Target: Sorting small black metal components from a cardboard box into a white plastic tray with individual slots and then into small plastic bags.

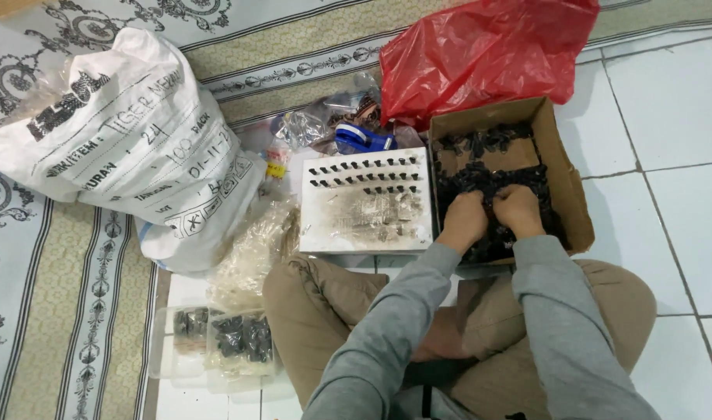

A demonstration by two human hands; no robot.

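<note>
Both grips clenched on small black parts (480, 183): left hand (462, 220) & right hand (518, 210) side by side inside cardboard box (567, 187). White foam board (368, 204) w/ rows of parts just left of box; red bag (480, 54) behind it.

Red bag (480, 54), brown box (567, 175) of seemingly black pieces (480, 183), white sack (130, 140)

We note a heap of small black pieces (480, 183), dark and irregular, lying loose inside an open brown cardboard box (562, 167) on the white tiled floor. The pieces cover most of the box bottom, leaving one bare patch near the far side. Individual shapes are too small to tell.
</note>
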